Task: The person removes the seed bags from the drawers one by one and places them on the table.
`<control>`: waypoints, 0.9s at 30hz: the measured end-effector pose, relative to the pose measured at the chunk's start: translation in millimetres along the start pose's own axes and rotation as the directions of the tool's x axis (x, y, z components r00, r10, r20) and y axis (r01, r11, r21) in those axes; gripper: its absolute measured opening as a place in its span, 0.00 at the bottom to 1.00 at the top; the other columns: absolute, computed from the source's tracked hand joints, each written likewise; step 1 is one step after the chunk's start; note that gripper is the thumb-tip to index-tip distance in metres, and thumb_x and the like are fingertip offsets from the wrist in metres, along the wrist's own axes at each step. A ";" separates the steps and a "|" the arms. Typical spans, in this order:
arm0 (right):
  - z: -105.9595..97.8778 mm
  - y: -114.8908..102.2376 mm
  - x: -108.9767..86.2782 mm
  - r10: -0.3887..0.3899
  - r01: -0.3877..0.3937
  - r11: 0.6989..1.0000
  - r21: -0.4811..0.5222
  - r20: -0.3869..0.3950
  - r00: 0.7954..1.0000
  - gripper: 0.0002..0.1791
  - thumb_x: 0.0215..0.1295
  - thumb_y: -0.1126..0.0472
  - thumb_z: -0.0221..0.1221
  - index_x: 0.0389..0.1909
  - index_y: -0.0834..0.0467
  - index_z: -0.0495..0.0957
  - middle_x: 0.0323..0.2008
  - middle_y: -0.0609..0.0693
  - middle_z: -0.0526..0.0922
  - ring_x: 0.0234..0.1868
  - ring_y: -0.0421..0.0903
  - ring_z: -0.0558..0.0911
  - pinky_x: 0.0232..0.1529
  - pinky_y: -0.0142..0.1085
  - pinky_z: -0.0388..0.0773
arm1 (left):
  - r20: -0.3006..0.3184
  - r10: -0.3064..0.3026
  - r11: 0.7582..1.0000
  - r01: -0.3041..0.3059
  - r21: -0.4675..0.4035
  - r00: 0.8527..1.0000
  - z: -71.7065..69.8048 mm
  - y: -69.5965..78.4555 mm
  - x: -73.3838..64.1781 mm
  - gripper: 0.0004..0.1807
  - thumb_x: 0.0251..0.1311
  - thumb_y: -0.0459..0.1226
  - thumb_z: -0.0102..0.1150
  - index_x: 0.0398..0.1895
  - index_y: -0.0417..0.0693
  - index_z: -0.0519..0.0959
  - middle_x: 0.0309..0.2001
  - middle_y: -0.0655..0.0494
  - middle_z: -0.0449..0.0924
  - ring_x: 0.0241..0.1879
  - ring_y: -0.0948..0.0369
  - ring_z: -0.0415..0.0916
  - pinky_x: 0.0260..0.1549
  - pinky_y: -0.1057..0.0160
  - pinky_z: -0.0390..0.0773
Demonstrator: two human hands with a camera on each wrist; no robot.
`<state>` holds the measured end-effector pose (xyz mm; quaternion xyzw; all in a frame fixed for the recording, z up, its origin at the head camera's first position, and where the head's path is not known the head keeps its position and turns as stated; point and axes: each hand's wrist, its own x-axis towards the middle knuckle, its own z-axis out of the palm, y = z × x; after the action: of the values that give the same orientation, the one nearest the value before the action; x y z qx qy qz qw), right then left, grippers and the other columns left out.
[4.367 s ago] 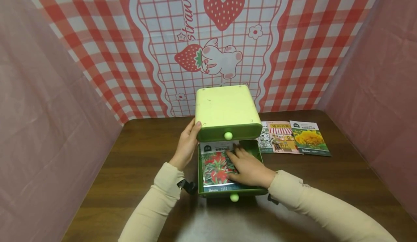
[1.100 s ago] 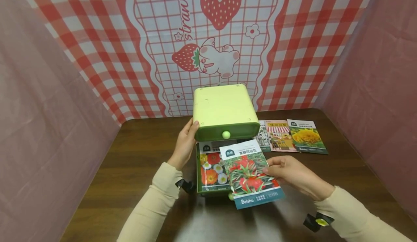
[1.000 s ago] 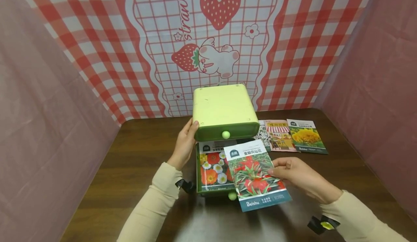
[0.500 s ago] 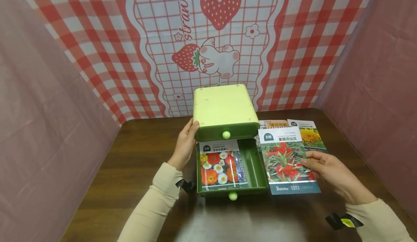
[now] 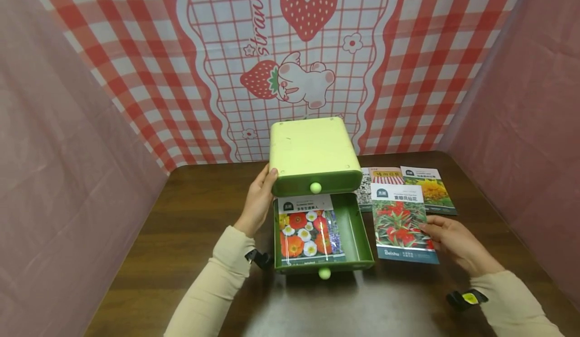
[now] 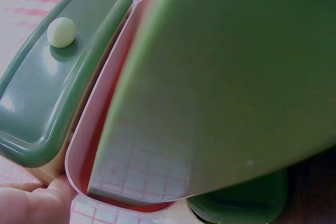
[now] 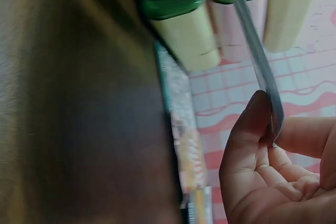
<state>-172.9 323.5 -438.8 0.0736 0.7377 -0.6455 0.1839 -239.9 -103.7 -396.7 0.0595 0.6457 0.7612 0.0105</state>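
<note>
My right hand (image 5: 459, 241) pinches the right edge of a red-flower seed packet (image 5: 401, 226), held to the right of the pulled-out drawer. In the right wrist view the packet (image 7: 257, 51) appears edge-on between thumb and fingers. My left hand (image 5: 258, 201) rests against the left side of a pale yellow drawer cabinet (image 5: 312, 145), near its front corner. Below the cabinet's top drawer, the green drawer (image 5: 358, 233) stands pulled out. Inside lies a poppy seed packet (image 5: 303, 233) over a purple-flower packet (image 5: 335, 236). The left wrist view shows the fingers (image 6: 37, 203) at the cabinet's side.
Behind the held packet, on the wooden table (image 5: 199, 216), lie a white-flower packet (image 5: 364, 193), a packet with a striped awning (image 5: 385, 176) and a yellow-flower packet (image 5: 430, 191). A checked strawberry cloth (image 5: 312, 75) hangs at the back; pink cloths flank both sides.
My right hand has lifted the red-flower packet out of the drawer and carried it right, in front of the packets on the table, uncovering the poppy packet. My left hand has stayed at the cabinet.
</note>
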 end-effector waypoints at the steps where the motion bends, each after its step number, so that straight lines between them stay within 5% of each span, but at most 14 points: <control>1: 1.4 3.1 2.5 0.005 -0.005 1.000 -0.009 0.000 1.000 0.06 0.75 0.56 0.52 0.44 0.52 0.75 0.31 0.40 0.84 0.32 0.38 0.84 0.34 0.36 0.84 | -0.001 0.000 1.000 0.000 0.002 1.000 0.1 0.1 0.0 0.36 0.72 0.52 0.47 0.78 0.51 0.52 0.70 0.48 0.66 0.55 0.60 0.75 0.59 0.56 0.73; 8: 14.9 17.3 15.9 0.044 -0.059 0.978 -0.199 -0.076 0.996 0.22 0.75 0.57 0.50 0.57 0.73 0.68 0.31 0.42 0.83 0.32 0.38 0.82 0.33 0.36 0.82 | -0.004 -0.002 1.000 0.003 0.021 1.000 -0.8 -1.9 0.7 0.38 0.71 0.54 0.47 0.78 0.51 0.52 0.71 0.49 0.64 0.58 0.57 0.74 0.63 0.53 0.71; 15: 30.7 22.2 20.8 0.004 -0.038 0.926 -0.375 -0.089 0.996 0.17 0.72 0.59 0.53 0.49 0.71 0.74 0.32 0.46 0.80 0.33 0.41 0.76 0.32 0.37 0.77 | 0.001 0.002 1.000 -0.002 0.017 1.000 -0.4 -0.2 -0.2 0.37 0.72 0.53 0.46 0.78 0.50 0.51 0.73 0.48 0.62 0.60 0.55 0.72 0.65 0.51 0.70; 22: 41.0 26.0 22.6 -0.082 0.044 0.894 -0.446 -0.065 0.995 0.14 0.67 0.62 0.57 0.43 0.72 0.76 0.27 0.46 0.79 0.28 0.39 0.75 0.28 0.35 0.78 | -0.003 -0.001 1.000 0.001 0.019 1.000 -0.1 -0.1 -0.6 0.37 0.72 0.53 0.46 0.78 0.51 0.51 0.72 0.49 0.63 0.57 0.58 0.73 0.60 0.55 0.72; 27: 42.6 27.1 23.9 -0.160 0.093 0.819 -0.567 -0.069 0.985 0.11 0.64 0.62 0.60 0.36 0.69 0.78 0.23 0.48 0.78 0.25 0.41 0.75 0.25 0.35 0.74 | -0.004 0.002 1.000 -0.002 0.027 1.000 -0.4 -0.3 -0.7 0.37 0.72 0.53 0.46 0.78 0.51 0.51 0.72 0.50 0.62 0.58 0.58 0.73 0.60 0.55 0.72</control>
<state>-178.0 282.9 -476.8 0.0036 0.9071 -0.4057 0.1121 -239.2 -104.1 -397.1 0.0588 0.6560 0.7525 0.0076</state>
